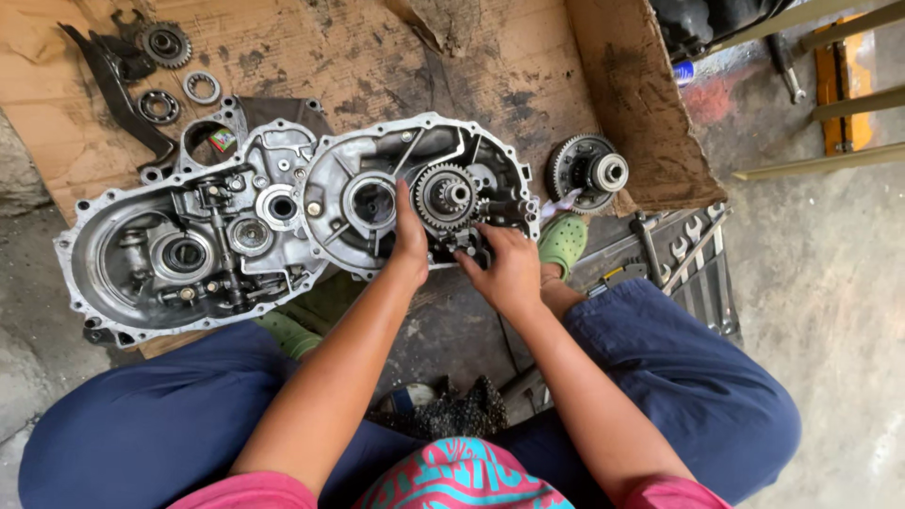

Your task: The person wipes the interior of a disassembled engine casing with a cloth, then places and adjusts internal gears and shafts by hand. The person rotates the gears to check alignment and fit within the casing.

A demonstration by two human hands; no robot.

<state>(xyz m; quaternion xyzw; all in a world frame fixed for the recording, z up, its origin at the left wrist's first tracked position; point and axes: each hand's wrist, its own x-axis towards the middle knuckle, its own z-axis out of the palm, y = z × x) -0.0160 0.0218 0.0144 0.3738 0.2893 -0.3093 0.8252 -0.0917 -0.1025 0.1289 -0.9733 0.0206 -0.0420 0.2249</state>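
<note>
The left hand (411, 231) rests fingers-straight on the metal housing (377, 203) beside the gear (445, 196), gripping nothing. The right hand (504, 264) curls its fingers around a small metal part (468, 247) just below that gear. A second housing (189, 250) lies to the left on cardboard (377, 57).

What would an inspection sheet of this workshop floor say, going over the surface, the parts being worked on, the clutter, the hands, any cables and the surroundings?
Surface: oil-stained cardboard laid on a concrete floor.
Job's things: open metal housing half with a toothed gear seated inside.
Clutter: second housing half to its left; loose gear, two bearing rings, black lever, gear assembly, row of wrenches.
Grips: left hand rests on the housing beside the gear; right hand fingers a small part at the lower rim.
Cables: nothing seen.
Surroundings: green sandals, metal bars at the upper right.
</note>
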